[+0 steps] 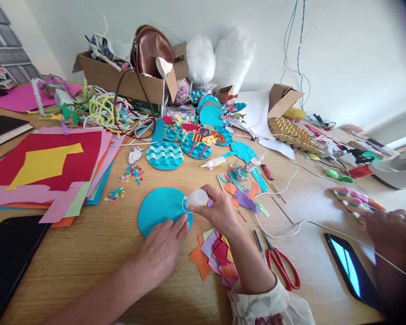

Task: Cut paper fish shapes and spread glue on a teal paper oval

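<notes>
A round blue paper disc (157, 205) lies on the wooden table in front of me. My left hand (165, 246) rests flat on its lower part, fingers stretched out. In my right hand (219, 210) is a small white squeeze bottle (198, 198), tilted over the disc's right edge, with its loop-like strap hanging by the disc. The bottle's tip is hard to make out. Small paper confetti (115, 194) lies to the left of the disc. Below my right wrist is a pile of coloured paper scraps (218, 253).
Red-handled scissors (284, 266) lie right of my forearm, with a phone (353, 271) beyond. Another person's hand (392, 230) is at the right edge. Coloured paper sheets (6, 155) are stacked left. Decorated blue discs (164, 155) and a glue bottle (215, 162) lie farther back.
</notes>
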Demonstrator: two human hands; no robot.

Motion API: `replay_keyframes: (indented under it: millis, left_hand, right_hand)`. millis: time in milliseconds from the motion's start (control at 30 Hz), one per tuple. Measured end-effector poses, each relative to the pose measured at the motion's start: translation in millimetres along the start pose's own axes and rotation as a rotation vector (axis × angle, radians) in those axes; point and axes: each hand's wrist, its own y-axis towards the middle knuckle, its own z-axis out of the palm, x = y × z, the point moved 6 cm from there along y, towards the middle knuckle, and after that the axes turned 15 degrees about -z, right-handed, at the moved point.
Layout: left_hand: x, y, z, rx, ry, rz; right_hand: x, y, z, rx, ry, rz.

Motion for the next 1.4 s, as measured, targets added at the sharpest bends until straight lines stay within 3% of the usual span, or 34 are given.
replay_keyframes:
  millis: [200, 1400]
  left_hand:
    - [-0.7, 1.2, -1.8, 0.006, -0.001, 0.0]
    - [0.9, 0.8, -2.9, 0.026, -0.032, -0.01]
  right_hand:
    - [-1.3, -1.2, -3.9, -0.046, 0.031, 0.01]
    - [0.6, 3.3, -2.6, -0.027, -0.001, -0.004]
